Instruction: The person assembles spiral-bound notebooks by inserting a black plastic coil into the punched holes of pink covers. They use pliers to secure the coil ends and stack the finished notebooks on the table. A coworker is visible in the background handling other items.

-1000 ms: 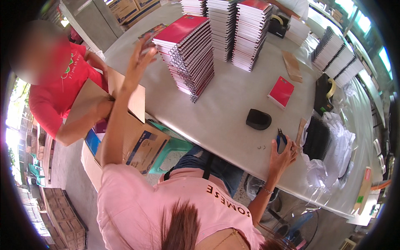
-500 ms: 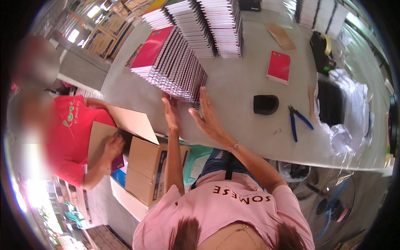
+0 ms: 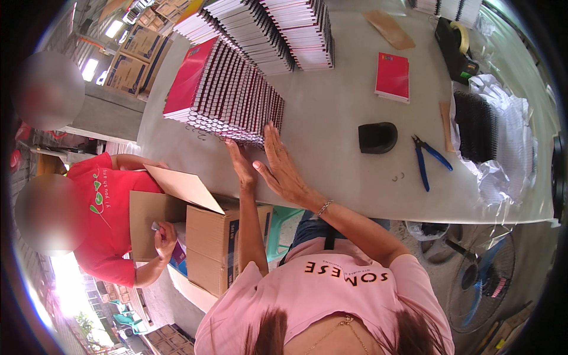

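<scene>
With the left hand [image 3: 241, 164] and right hand [image 3: 286, 176] flat and unclenched at the base of the spiral-bound notebook stack [image 3: 234, 94] toward the tabletop's [image 3: 331, 180] near-left corner, even, gentle pressure should keep it square.

The left grip [image 3: 241, 167] and right grip [image 3: 284, 171] sit close together, fingers [image 3: 274, 139] extended forward, right forearm [image 3: 358, 225] slanting inward.

Right side of the bench [image 3: 331, 177] before us: a black tape dispenser [image 3: 449, 50] and, near it, dark coils [image 3: 474, 130] on crumpled white wrapping [image 3: 515, 130]. Below the edge, a blue-bladed fan [image 3: 477, 287]; left background, stacked cartons [image 3: 139, 44].
</scene>
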### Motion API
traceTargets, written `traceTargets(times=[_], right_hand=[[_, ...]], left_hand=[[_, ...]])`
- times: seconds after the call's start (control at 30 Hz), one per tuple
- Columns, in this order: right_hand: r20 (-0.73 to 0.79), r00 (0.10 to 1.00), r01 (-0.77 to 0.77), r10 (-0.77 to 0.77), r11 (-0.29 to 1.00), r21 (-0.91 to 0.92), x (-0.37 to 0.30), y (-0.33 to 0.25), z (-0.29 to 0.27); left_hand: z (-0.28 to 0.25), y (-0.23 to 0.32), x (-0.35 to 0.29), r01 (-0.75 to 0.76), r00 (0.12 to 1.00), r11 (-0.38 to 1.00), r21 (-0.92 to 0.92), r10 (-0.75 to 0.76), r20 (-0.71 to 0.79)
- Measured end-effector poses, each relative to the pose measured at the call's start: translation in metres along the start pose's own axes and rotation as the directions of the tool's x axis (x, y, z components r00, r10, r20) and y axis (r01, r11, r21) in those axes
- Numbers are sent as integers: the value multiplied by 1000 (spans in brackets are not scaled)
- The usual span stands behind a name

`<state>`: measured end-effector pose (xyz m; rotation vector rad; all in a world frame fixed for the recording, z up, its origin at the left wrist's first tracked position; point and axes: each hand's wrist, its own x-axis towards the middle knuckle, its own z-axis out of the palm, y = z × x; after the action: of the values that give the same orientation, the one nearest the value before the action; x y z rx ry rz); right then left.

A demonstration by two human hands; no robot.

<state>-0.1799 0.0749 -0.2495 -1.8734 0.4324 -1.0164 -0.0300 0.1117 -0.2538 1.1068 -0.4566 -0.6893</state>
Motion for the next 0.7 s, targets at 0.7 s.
traceTargets(times=[0.7], right_hand=[[-42,995,93,-94,996,-10,2,9,2]], left_hand=[[-2,-11,4,-243,959,688,684,278,60]])
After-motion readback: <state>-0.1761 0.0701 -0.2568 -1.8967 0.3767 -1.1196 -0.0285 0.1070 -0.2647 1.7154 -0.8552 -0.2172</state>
